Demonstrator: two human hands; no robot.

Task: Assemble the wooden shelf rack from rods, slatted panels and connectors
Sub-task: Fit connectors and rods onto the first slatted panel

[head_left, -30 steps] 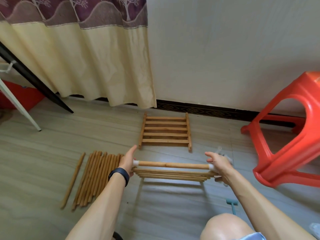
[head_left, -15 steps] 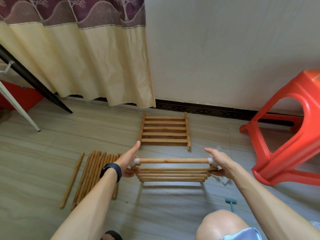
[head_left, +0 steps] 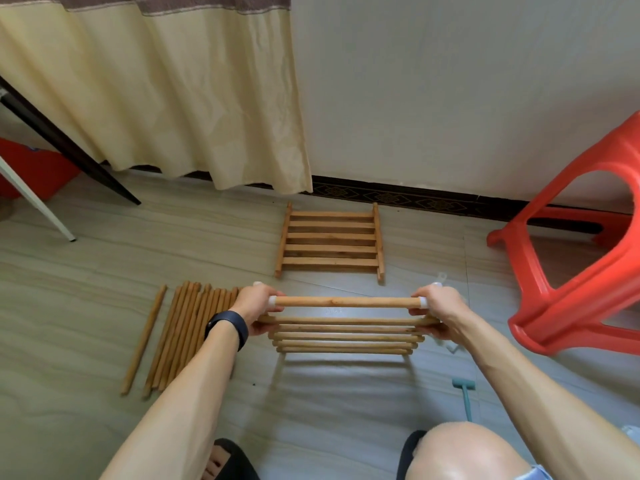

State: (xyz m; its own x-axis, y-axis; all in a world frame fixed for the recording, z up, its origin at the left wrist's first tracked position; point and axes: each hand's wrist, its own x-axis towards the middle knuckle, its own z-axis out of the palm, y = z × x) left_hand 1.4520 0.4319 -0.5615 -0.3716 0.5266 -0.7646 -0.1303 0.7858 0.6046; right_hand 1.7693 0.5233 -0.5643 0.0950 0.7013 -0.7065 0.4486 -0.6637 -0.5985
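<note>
This looks like a room in a home. A long yellow curtain [head_left: 173, 98] hangs by a white wall [head_left: 450, 98], and a red plastic stool [head_left: 616, 150] stands on the tiled floor [head_left: 86, 271].

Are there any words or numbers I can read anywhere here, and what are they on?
None can be read.
A faint small mark sits in the gap between the rod and the slatted panel, too blurred to read.
The wristband and red stool show no writing.
</note>
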